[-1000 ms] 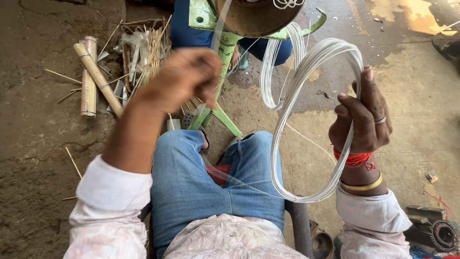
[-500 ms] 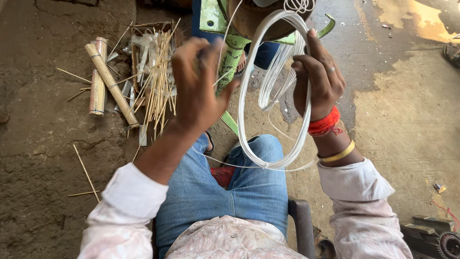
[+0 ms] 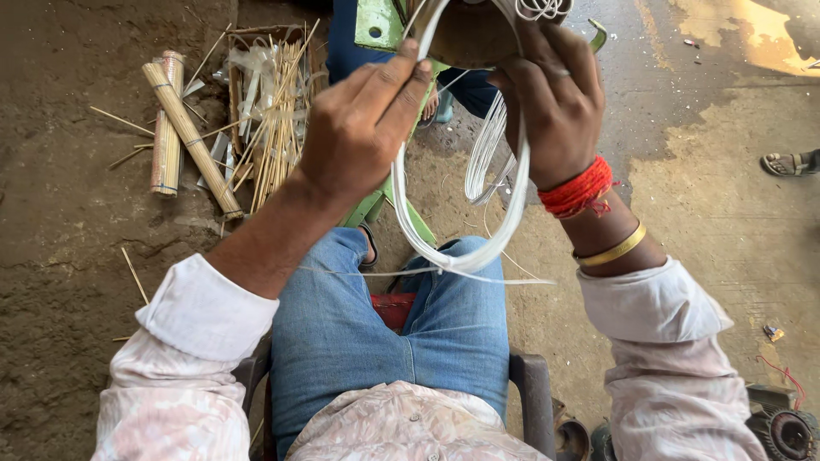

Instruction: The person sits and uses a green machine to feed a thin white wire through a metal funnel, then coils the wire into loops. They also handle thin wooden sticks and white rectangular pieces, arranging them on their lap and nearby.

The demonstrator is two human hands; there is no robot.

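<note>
Since half a second ago both hands have risen toward the green metal frame at the top of the view, and the coil of white strips has swung with them, its lower arc now hanging just above the knees in blue jeans. A second ago the coil was held out to the right of the frame in the right hand alone.

The coil is the largest thing in play: a tall oval whose long axis runs up and away from the body, its top going behind a brown round part fixed to the green frame. The right hand is closed around the coil's upper right side, near that brown part. The left hand sits on the coil's upper left side, fingers bent, thumb and forefinger narrowed at the strip; whether they pinch it I cannot tell. Both hands are equally close to the coil.

A second, smaller bunch of loops hangs inside the coil, below the right hand. A loose strip end trails rightward from the coil's bottom. Left of the green frame, bundled sticks lie on the dirt.

The coil's top and the frame's upper part are cut off.
</note>
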